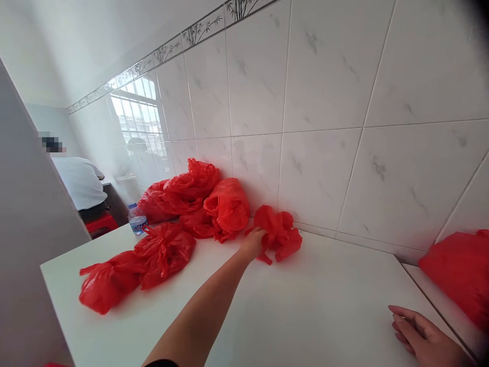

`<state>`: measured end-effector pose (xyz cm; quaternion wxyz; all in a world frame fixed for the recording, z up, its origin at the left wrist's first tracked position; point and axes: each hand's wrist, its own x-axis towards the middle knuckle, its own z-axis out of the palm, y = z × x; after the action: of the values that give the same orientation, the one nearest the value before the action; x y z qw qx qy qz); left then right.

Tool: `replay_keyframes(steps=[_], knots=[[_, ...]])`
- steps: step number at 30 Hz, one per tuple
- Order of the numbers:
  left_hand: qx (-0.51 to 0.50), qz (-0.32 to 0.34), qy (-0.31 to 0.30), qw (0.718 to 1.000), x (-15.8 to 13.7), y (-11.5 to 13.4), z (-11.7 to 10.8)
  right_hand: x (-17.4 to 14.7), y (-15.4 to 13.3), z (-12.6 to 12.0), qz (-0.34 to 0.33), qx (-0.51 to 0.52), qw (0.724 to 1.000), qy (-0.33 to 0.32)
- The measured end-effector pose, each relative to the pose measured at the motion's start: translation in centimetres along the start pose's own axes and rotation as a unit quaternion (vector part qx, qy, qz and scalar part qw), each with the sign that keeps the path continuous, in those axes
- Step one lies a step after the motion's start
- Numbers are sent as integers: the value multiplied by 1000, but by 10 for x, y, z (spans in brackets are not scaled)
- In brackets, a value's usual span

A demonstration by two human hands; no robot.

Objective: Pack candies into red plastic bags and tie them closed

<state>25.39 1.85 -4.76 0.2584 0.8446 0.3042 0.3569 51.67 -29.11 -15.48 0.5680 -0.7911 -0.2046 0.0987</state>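
Observation:
My left hand point(252, 243) reaches forward across the white table and is closed on a crumpled red plastic bag point(280, 235) near the tiled wall. Part of the grip is hidden by the hand's own back. Just left of it lies another puffed red bag point(228, 206), with more red bags point(183, 188) heaped behind against the wall. Two knotted, filled red bags, one nearer the edge point(109, 280) and one beside it point(166, 252), rest on the left part of the table. Over the table's right side, my right hand point(426, 334) is loosely bent, fingers somewhat apart, holding nothing visible.
A labelled plastic water bottle point(137, 220) stands at the table's far left edge. At the right, a large red bag point(460, 278) sits beyond a seam in the surface. A person in a white shirt point(78, 181) sits on a red stool point(101, 224) past the grey partition point(34, 229).

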Motion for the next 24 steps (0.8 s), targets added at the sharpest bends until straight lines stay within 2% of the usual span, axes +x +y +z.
replay_keyframes(steps=[5, 8, 10, 12, 14, 16, 17, 18, 20, 22, 24], knots=[[-112, -71, 141, 981, 22, 12, -16, -13, -23, -5, 42, 11, 998, -42], [-173, -67, 201, 962, 8, 35, -28, -11, -27, -6, 37, -14, 998, -44], [-207, -51, 208, 955, -11, 54, -29, -14, -33, -3, 19, -49, 998, -38], [-237, -40, 185, 953, -36, 71, -20, -26, -45, 4, -14, -89, 995, -29], [-268, -37, 134, 953, -65, 85, -3, -49, -64, 17, -62, -88, 993, -44], [-300, -39, 77, 950, -93, 95, 16, -80, -85, 35, -96, 1, 988, -117], [-313, -36, 47, 948, -106, 98, 25, -96, -96, 45, -79, 72, 980, -169], [-323, -30, 14, 946, -117, 100, 33, -109, -104, 56, -63, 149, 960, -228], [-336, -6, -62, 940, -134, 100, 43, -127, -117, 74, -54, 242, 922, -296], [-348, 17, -127, 929, -140, 98, 47, -132, -121, 81, -24, 274, 907, -320], [-391, -19, -162, 906, -140, 96, 47, -128, -120, 77, 6, 280, 903, -327]])
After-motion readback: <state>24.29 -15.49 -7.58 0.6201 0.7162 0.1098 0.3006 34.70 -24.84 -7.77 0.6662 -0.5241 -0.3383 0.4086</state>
